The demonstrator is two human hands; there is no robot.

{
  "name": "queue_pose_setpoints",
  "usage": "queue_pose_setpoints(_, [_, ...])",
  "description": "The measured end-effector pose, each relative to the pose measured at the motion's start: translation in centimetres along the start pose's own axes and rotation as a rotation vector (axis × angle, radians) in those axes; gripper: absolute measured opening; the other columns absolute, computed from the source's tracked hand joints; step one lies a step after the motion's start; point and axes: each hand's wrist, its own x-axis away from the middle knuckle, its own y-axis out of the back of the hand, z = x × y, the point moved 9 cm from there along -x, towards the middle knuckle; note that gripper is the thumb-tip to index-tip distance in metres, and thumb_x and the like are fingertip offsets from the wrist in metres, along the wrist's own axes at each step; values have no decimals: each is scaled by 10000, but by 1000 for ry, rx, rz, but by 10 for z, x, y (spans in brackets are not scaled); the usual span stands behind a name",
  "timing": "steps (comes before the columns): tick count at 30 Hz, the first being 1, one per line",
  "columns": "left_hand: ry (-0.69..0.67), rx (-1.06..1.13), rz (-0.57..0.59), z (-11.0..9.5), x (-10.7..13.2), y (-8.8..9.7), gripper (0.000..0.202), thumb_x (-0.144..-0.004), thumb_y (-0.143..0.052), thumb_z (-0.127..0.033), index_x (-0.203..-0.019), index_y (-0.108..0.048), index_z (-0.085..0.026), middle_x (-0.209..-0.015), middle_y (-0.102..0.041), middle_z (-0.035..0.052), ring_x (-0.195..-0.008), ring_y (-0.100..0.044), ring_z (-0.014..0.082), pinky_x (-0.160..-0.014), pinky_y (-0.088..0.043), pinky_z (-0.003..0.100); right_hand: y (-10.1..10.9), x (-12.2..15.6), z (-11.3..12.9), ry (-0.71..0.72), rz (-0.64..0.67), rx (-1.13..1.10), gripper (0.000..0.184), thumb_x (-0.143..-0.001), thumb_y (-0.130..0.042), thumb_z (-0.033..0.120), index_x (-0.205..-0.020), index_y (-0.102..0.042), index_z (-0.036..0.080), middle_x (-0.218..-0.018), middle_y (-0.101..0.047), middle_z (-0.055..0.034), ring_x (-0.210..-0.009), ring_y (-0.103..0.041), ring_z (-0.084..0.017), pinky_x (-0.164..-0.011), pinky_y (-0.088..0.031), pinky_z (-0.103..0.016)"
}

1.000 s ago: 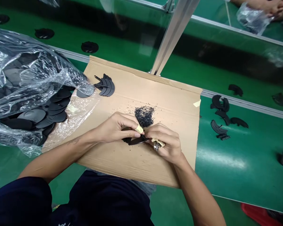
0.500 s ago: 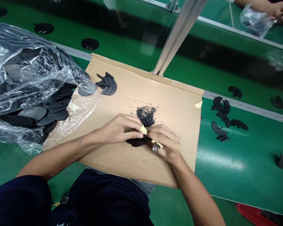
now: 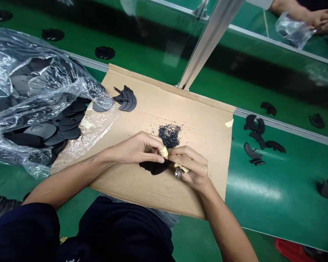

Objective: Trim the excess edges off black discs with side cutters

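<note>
My left hand (image 3: 146, 149) pinches a dark, rounded plastic part (image 3: 155, 167) between thumb and fingers, low over the cardboard sheet (image 3: 142, 189). Pale yellow tape wraps one of its fingertips. Close against it, my right hand (image 3: 191, 165) is curled around a small tool with a shiny metal end (image 3: 178, 172); the working tip is hidden by the fingers, so its kind is unclear. Yellow tape shows at this hand too. Just beyond both hands lies a heap of black shavings (image 3: 169, 135). Farther back on the cardboard sits an overlapping stack of black curved parts (image 3: 128, 99).
A clear plastic bag (image 3: 51, 87) full of black discs covers the left side. Several black curved pieces (image 3: 258, 136) lie on the green table (image 3: 262, 193) at right. A metal post (image 3: 207, 43) rises behind the cardboard. Another person's hands (image 3: 321, 18) show at top right.
The dark part has turned and shifted slightly left and toward me between my fingers. Both hands stay close together, with small finger movements. The whole view has shifted slightly.
</note>
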Motion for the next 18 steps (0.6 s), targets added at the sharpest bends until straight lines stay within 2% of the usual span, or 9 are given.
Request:
queue_pose_setpoints(3, [22,60,-56,6,-1,-4,150,-875,-751,-283,-841,-755,-137,-809,-717,48,-763,-652,133,-717,-528,228,5,2,3,-4,-41,-36,182,-932,-639,131,-1079,-730,188,-970,-747,-101,-875,-717,-184,-740,-593,-338])
queue_pose_setpoints(5, [81,128,-70,16,-2,-10,193,-878,-748,-319,-866,-751,-126,-832,-720,57,-768,-658,137,-697,-530,222,8,4,3,-6,-64,-71,123,-929,-658,151,-1027,-730,174,-907,-749,-88,-826,-717,-173,-732,-593,-328])
queue_pose_setpoints(8, [160,219,-36,31,-2,-21,256,-880,-739,-373,-863,-736,-118,-822,-706,54,-741,-644,134,-659,-524,214,9,5,1,-21,-67,-69,48,-919,-694,190,-938,-723,158,-861,-746,-79,-766,-702,-152,-697,-582,-295])
queue_pose_setpoints(10, [174,237,-18,34,-1,-25,271,-878,-736,-390,-847,-726,-121,-814,-694,46,-739,-634,133,-656,-519,216,10,6,1,-28,-48,-45,54,-925,-690,201,-911,-718,157,-853,-747,-75,-762,-695,-144,-699,-580,-285])
queue_pose_setpoints(15, [151,73,74,27,0,-27,243,-892,-709,-357,-788,-729,-138,-736,-644,18,-681,-553,121,-617,-457,206,-2,8,0,-20,132,18,102,-941,-628,141,-915,-722,169,-889,-753,-65,-817,-699,-134,-733,-576,-267])
queue_pose_setpoints(18, [146,10,81,26,1,-26,231,-902,-694,-325,-767,-717,-139,-727,-632,12,-691,-545,120,-636,-444,205,-4,9,0,10,111,51,105,-937,-625,128,-906,-717,166,-878,-751,-62,-784,-686,-129,-709,-564,-264])
